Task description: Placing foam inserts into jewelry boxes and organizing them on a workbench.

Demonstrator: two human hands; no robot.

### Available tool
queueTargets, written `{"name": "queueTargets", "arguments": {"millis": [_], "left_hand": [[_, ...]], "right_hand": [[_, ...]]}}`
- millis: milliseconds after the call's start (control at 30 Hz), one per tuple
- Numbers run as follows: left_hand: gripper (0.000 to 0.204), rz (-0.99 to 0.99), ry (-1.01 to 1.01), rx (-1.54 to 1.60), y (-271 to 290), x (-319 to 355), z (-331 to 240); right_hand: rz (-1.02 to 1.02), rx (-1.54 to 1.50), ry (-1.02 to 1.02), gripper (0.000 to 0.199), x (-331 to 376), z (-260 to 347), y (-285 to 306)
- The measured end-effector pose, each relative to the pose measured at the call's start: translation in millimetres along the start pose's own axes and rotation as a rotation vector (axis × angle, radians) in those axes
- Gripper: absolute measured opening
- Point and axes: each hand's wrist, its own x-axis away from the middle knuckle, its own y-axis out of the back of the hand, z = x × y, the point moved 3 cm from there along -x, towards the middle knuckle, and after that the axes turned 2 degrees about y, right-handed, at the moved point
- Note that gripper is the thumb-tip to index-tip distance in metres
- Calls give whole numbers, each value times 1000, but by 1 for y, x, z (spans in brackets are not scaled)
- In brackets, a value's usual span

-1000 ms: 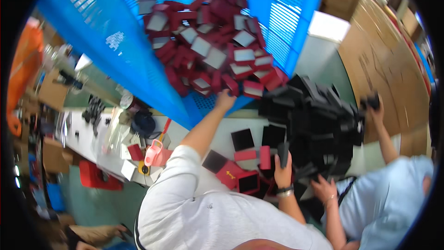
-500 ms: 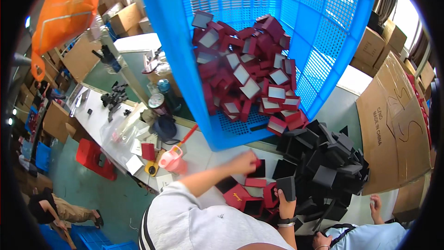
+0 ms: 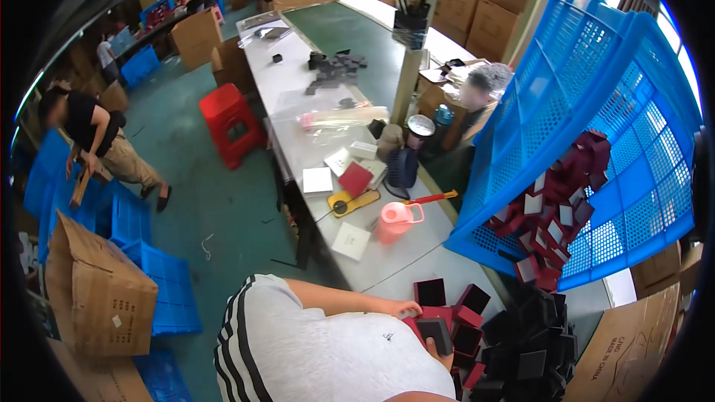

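My left hand (image 3: 402, 308) is over the near table edge, its fingers bent at a small reddish piece that they partly hide. Beside it, my right hand (image 3: 440, 356) grips a dark grey-black box piece (image 3: 435, 335), held tilted in front of my shirt. Just beyond both hands are several small red boxes with black insides, one open box (image 3: 430, 292) standing at the far side and another red box (image 3: 468, 339) closer in. To their right lies a heap of black box pieces (image 3: 532, 346).
A tilted blue crate (image 3: 499, 156) holds many dark red box pieces (image 3: 555, 216), some at its lower opening. A pink jug (image 3: 395, 225), white boxes (image 3: 350, 241) and a red-handled tool (image 3: 432, 197) lie left of it. A cardboard box (image 3: 625, 346) stands right; another person (image 3: 93, 126) bends far left.
My view has swung left, so the crate now appears farther right. My left hand has come down from near the crate to beside my right hand, which still holds a black box piece.
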Motion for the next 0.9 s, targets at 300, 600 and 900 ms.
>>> {"name": "queueTargets", "arguments": {"millis": [300, 600, 900], "left_hand": [[104, -141, -79, 193, 3, 29, -59], [94, -154, -139, -173, -4, 39, -69], [100, -264, -161, -174, -5, 54, -91]], "right_hand": [[93, 607, 363, 62, -17, 86, -17], [394, 308, 424, 113, -17, 58, -23], [284, 360, 412, 76, -18, 69, -30]]}}
